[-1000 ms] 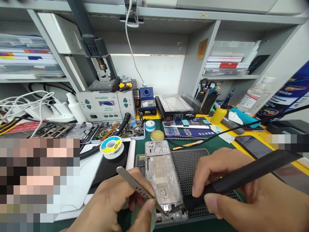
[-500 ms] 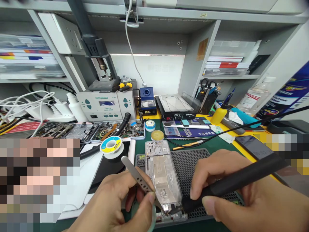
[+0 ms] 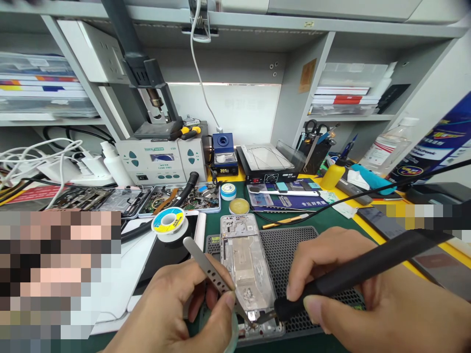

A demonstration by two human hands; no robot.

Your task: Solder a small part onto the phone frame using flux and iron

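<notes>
Lower centre: I find left hand [image 3: 184, 299] clamped on silver metal tweezers [image 3: 208, 273], right hand [image 3: 379, 301] clamped on black cylindrical soldering iron [image 3: 349, 277], 2 tools pointed at silver rectangular phone chassis [image 3: 247, 264].

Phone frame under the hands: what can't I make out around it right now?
Head view:
- Whether the tweezers and the black-handled tool touch at their tips: too small.
- Small parts at the near end of the phone frame: too small, partly behind the tips.
- Most of the pale green item: behind the left hand, cut by the bottom edge.
- Rear end of the black-handled tool: lost in pixel blocks.
</notes>
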